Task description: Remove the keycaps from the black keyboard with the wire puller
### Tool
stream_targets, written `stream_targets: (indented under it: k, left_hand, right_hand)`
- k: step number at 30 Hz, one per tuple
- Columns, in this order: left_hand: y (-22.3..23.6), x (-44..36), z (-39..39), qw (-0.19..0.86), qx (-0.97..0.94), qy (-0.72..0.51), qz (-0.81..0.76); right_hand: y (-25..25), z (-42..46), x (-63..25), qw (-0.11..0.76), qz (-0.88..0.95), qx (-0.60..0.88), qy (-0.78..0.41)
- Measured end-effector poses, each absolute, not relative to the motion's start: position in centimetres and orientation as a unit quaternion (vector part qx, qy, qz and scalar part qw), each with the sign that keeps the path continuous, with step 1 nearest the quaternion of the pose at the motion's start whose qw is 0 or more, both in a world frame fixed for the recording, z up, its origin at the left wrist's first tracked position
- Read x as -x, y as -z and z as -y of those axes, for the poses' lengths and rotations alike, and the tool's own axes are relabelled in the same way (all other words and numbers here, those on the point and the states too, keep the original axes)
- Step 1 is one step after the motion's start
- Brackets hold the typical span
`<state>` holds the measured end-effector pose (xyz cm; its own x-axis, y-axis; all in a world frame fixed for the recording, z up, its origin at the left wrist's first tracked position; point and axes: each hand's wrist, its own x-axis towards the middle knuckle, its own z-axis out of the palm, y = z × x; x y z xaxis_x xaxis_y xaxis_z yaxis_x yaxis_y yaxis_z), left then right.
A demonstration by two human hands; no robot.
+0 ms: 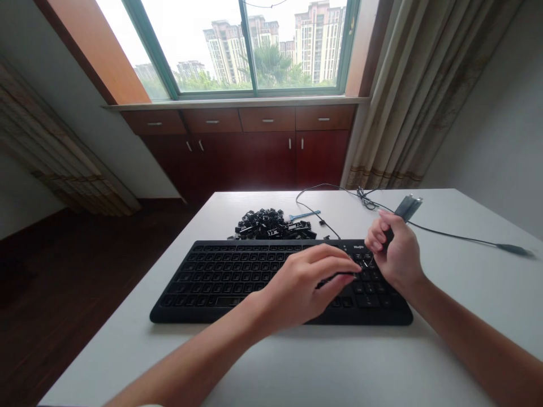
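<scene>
A black full-size keyboard lies on the table, its main section stripped of keycaps, while caps still sit on the number pad. My right hand is closed round a keycap puller. Its grey end sticks out above the fist, and thin wires reach down to the number pad's upper left keys. Stretched over the keyboard, my left hand has its fingertips beside those wires, thumb a little apart from the fingers. Whether these fingertips touch a key cannot be made out.
A heap of loose black keycaps lies behind the keyboard. Next to it are a blue tool and a few stray caps. A black cable with a tied bundle runs across the white table. Cabinets stand beneath the window.
</scene>
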<state>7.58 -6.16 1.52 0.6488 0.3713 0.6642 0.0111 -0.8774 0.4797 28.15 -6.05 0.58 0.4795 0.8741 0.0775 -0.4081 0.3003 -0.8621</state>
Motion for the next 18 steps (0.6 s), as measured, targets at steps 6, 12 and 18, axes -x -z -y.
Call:
stream_targets:
  k: [6,12,18]
  left_hand:
    - [-2.0,-5.5,1.4,0.172,-0.87,-0.362,-0.288]
    - [-1.0,-1.9,-3.2,0.059,-0.87,-0.313,-0.376]
    - [-0.7,-0.2,-4.6,0.05,-0.857,-0.32,-0.4]
  right_hand:
    - [-0.7,6.0,-28.1,0.774,0.271,0.414,-0.394]
    - [-0.7,6.0,-28.0,0.771,0.274,0.432,-0.379]
    - [-0.3,6.0,-28.2,0.76,0.307,0.44,-0.367]
